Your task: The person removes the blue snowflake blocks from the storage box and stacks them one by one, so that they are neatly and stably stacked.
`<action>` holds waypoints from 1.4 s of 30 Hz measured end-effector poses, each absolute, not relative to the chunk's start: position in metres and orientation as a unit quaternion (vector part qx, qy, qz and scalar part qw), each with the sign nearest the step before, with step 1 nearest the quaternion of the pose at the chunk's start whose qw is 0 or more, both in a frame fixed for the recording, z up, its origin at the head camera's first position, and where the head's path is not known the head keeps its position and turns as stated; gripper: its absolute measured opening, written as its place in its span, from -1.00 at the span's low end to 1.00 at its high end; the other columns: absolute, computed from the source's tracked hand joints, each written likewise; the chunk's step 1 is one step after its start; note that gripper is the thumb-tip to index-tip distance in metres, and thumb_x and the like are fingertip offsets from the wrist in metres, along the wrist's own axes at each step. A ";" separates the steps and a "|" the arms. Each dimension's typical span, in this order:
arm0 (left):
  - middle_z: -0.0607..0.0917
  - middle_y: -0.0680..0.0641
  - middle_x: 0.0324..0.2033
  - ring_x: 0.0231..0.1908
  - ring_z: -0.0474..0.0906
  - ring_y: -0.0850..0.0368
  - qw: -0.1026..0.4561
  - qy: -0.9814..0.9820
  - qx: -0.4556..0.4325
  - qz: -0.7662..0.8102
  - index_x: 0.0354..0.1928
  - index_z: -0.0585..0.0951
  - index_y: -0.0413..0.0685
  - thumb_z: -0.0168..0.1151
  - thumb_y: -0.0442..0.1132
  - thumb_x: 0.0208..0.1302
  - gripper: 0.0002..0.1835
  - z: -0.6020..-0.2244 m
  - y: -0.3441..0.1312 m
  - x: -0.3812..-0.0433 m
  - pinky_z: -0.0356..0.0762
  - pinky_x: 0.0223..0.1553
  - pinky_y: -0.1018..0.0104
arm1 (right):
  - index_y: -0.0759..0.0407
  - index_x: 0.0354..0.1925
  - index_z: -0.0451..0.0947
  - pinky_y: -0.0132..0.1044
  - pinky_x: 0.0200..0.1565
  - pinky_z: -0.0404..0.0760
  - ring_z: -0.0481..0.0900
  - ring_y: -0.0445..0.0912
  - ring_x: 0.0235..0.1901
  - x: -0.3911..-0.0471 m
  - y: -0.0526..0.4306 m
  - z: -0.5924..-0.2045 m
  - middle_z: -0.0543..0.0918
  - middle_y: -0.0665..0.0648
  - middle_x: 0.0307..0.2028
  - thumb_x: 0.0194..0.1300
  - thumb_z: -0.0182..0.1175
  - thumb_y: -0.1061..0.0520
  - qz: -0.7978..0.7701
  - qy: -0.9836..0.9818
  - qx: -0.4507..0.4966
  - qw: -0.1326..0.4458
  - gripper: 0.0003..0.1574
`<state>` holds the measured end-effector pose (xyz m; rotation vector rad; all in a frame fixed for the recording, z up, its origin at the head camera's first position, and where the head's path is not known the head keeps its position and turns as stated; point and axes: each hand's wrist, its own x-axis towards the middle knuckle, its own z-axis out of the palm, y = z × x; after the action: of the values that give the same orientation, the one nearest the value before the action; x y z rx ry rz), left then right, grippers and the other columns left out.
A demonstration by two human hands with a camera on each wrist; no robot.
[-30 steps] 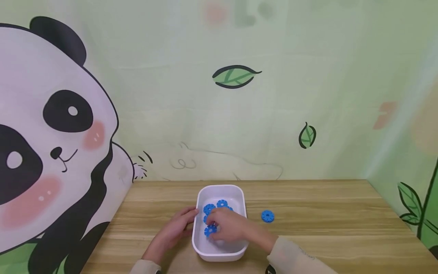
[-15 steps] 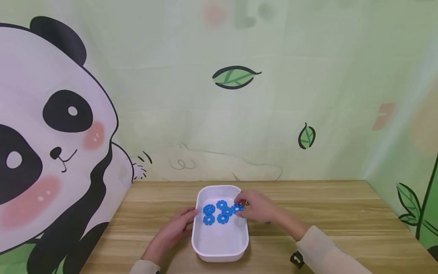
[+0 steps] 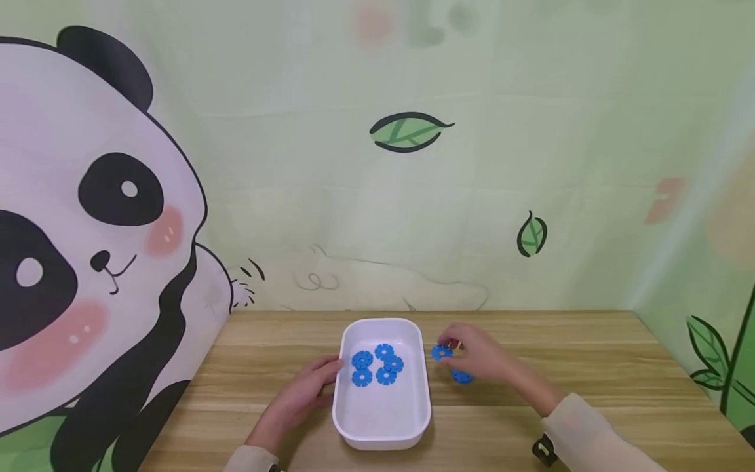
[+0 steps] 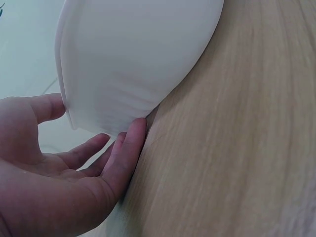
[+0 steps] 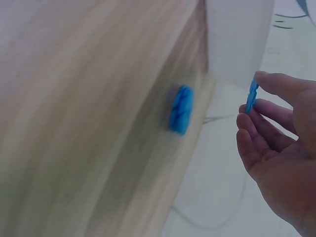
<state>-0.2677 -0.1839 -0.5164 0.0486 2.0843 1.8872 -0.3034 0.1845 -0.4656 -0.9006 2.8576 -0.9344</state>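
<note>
A white plastic tray (image 3: 382, 419) stands on the table with several blue notched discs (image 3: 362, 377) lying flat in its far half. My left hand (image 3: 302, 392) rests against the tray's left side; in the left wrist view its thumb touches the rim and its fingertips touch the wall low down. To the right of the tray, my right hand (image 3: 479, 354) pinches one blue notched disc (image 5: 252, 95) between thumb and fingers, held above the table. Just below that hand lies a small stack of blue discs (image 5: 181, 109) on the wood, partly hidden by the hand in the head view.
The wood-grain table (image 3: 590, 373) runs back to a green cloth backdrop (image 3: 295, 164) printed with leaves and a large panda (image 3: 106, 196). A black item (image 3: 544, 450) shows at the right sleeve cuff.
My right hand has taken a blue disc out of the tray and carried it right, past the rim, to near the discs on the table. The left hand stays at the tray's side.
</note>
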 end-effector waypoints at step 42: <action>0.49 -0.42 0.38 0.39 0.44 -0.36 0.167 0.732 0.013 0.660 0.50 0.34 -0.38 0.07 0.05 0.65 -0.32 -0.514 -0.185 -0.268 0.65 0.20 -0.17 | 0.24 0.01 0.68 -0.09 -0.04 0.70 0.62 -0.04 -0.10 -0.296 0.223 -0.506 0.67 0.03 -0.11 0.23 0.56 0.13 -0.240 0.915 -0.324 -0.016 -0.57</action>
<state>-0.2677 -0.1846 -0.5141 0.0369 2.0847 1.8785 -0.2955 0.2231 -0.5060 -1.0277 2.9049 -0.7608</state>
